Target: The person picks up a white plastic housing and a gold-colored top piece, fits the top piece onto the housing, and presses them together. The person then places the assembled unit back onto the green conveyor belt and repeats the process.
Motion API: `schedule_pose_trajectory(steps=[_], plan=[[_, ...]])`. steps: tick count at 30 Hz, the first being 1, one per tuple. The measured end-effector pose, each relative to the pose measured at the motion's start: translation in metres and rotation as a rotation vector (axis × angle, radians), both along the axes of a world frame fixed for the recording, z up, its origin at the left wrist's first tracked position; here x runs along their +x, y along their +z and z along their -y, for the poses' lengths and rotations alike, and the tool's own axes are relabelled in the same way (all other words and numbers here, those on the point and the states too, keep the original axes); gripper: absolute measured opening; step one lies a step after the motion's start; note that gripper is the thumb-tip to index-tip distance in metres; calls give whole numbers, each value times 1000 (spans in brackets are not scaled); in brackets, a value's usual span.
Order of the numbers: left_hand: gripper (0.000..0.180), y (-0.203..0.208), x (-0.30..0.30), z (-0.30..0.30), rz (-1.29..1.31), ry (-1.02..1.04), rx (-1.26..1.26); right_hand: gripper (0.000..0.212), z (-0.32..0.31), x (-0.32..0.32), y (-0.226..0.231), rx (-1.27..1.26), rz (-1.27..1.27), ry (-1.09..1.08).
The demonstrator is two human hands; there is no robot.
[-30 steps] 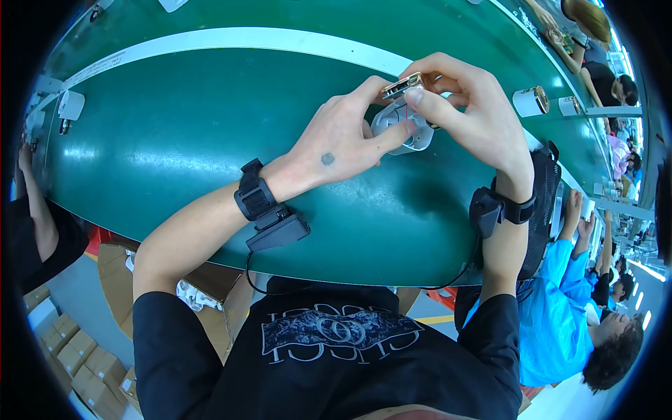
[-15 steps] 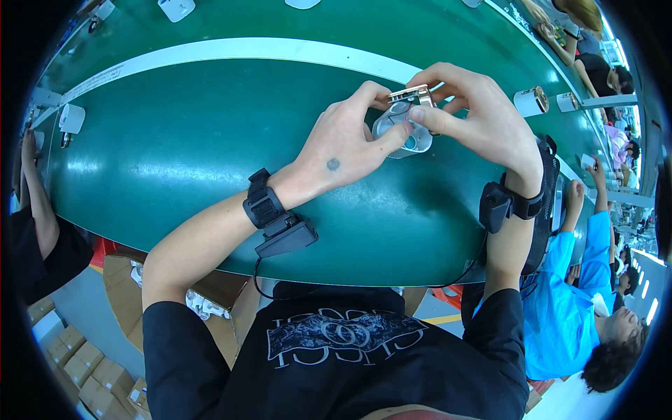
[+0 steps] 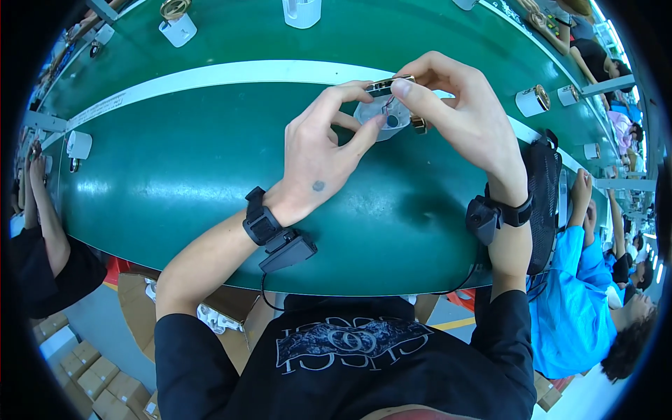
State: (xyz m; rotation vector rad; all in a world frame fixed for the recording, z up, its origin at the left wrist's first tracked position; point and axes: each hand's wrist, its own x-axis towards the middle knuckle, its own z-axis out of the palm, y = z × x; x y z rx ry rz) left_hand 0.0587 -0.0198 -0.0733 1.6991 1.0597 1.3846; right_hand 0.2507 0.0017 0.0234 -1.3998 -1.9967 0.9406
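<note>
A white, hollow plastic housing (image 3: 383, 131) is held above the green table, its inside showing with a thin dark red wire. My left hand (image 3: 325, 136) grips its left side, the thumb on the near rim and the fingers behind. My right hand (image 3: 455, 105) pinches a gold-rimmed round lid (image 3: 380, 87) between thumb and fingers. That lid stands tilted over the housing's far rim, apart from a full seat on it, with the wire running between them. A small gold part beneath my right fingers shows only partly. Black straps with small boxes sit on both wrists.
A white strip (image 3: 231, 72) crosses the green table (image 3: 182, 182). Beyond it stand white housings, one with a gold lid (image 3: 175, 10); more are at right (image 3: 530, 103) and left (image 3: 79, 145). A black mesh bag (image 3: 542, 210) lies by my right forearm. People sit on both sides; an open carton (image 3: 136, 308) is below.
Both hands have moved a little up and left with the housing and lid. The lid has turned so its gold rim shows more. The view has shifted, revealing more of the far housings.
</note>
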Motion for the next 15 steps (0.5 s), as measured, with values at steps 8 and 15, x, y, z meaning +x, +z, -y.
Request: schedule_pose_trajectory(steps=[8, 15], plan=[[24, 2, 4, -3, -38, 38, 27, 38, 2, -5, 2, -78, -107, -38], [27, 1, 2, 3, 77, -8, -112, 36, 7, -11, -1, -150, -198, -26]])
